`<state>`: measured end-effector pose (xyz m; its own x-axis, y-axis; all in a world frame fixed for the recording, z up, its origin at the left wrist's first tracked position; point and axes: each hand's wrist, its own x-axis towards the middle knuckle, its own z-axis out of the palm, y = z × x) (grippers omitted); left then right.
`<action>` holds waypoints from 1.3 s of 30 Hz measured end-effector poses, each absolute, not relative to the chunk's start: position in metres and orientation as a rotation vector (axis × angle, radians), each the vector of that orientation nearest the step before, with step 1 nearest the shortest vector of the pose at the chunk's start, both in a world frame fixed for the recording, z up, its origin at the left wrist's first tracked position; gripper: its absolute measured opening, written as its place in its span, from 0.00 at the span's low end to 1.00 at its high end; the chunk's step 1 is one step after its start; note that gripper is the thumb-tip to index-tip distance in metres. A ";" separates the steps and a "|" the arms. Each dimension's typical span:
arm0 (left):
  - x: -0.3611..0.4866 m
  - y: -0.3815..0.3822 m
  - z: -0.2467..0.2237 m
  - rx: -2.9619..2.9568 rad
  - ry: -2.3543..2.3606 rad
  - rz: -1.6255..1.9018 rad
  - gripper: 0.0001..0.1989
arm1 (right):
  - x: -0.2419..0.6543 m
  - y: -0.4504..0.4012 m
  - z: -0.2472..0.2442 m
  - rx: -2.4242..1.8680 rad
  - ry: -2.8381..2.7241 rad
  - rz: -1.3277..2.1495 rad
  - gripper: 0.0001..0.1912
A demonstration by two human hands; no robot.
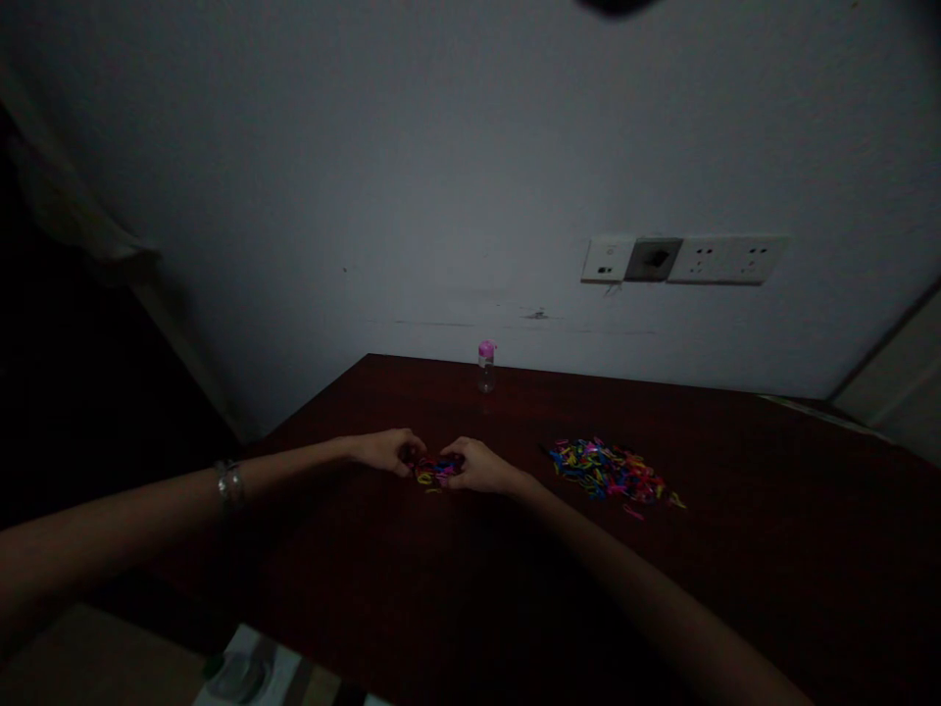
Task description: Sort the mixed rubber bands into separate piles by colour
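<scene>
Between my hands lies a small heap of coloured rubber bands (433, 474) in yellow, purple and red on the dark reddish table. My left hand (386, 450) reaches in from the left, its fingers and thumb curled at the heap's left edge. From the other side my right hand (479, 466) curves its fingers and thumb round the right edge of the same bands. How many bands each hand grips is too dark to make out. A larger spread pile of rubber bands (607, 469) lies to the right of my right forearm.
A small clear bottle with a pink cap (486, 368) stands upright near the back of the table (353, 559). Behind is a pale wall with socket plates (687, 260). At the lower left, below the table edge, a clear container with a green part (236, 677) shows.
</scene>
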<state>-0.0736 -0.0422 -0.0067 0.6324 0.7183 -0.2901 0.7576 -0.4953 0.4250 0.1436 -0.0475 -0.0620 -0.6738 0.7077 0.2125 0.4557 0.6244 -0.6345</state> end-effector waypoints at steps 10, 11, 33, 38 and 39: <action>-0.059 -0.053 -0.016 2.452 1.210 -0.097 0.25 | 0.136 -0.051 -0.059 -0.900 -2.547 0.610 0.20; -0.059 -0.052 -0.018 2.460 1.213 -0.092 0.23 | 0.136 -0.051 -0.060 -0.895 -2.553 0.609 0.22; -0.050 -0.049 -0.026 2.427 1.260 -0.002 0.08 | 0.123 -0.057 -0.056 -0.937 -2.527 0.571 0.12; -0.048 -0.044 -0.024 2.328 1.277 -0.027 0.08 | 0.123 -0.055 -0.061 -0.943 -2.524 0.559 0.10; -0.047 -0.043 -0.022 2.310 1.288 -0.025 0.08 | 0.123 -0.054 -0.062 -0.938 -2.519 0.579 0.10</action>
